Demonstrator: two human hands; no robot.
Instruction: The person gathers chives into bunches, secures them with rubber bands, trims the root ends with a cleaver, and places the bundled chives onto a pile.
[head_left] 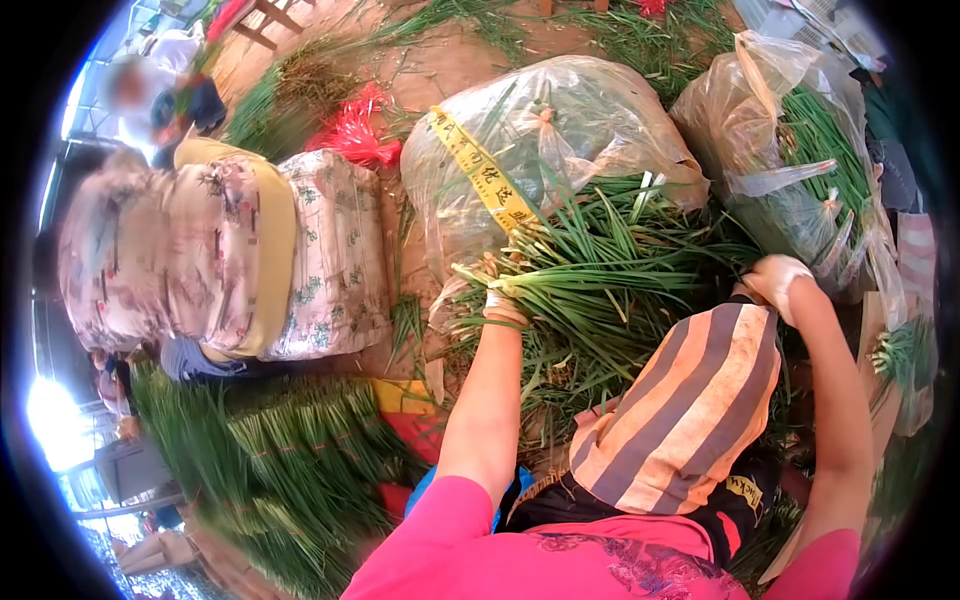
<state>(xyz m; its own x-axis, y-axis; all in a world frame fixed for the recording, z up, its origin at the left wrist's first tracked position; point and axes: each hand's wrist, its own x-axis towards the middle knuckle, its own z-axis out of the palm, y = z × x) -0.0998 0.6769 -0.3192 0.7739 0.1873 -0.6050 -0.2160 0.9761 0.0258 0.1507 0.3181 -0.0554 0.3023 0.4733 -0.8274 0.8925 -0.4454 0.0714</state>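
Note:
A loose bunch of long green chives (600, 275) with pale stem ends lies in front of me. My left hand (504, 306), with white material around it, is closed on the stem end of this bunch; the leaves hide most of its fingers. To the right, my right hand (776, 282) is bent down at the far edge of the striped cloth (680, 410) over my lap. It has white material at the wrist, its fingers are curled, and whatever may be in them is hidden. More chives lie under and around the bunch.
Behind the chives stands a large clear plastic bag (590, 110) with a yellow printed strip (480, 170). Another bag (770, 200) of greens is at right. Tied bundles (300, 450) lie at lower left. A person in a floral top (200, 250) sits at left, near red ties (358, 130).

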